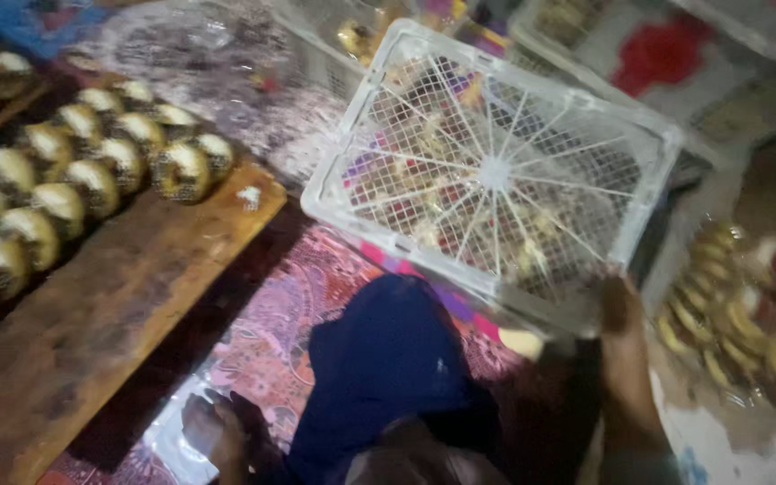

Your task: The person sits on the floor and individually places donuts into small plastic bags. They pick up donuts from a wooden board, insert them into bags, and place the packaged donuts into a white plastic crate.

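Note:
My right hand point(620, 310) grips the near edge of a white plastic crate point(496, 171), which is tipped up so its ribbed bottom faces me. Colourful small items show through its mesh. My left hand point(213, 427) rests low at the bottom left, fingers curled on a sheet of clear plastic point(172, 440) lying on a patterned pink cloth point(289, 305). A dark blue fabric point(388, 359), over my knee, sits between both hands.
A wooden board point(119, 305) at the left carries rows of round gold and white bangles point(83, 180). More gold bangles point(747, 323) are piled at the right. Other white crates point(586, 36) and plastic-wrapped goods stand behind.

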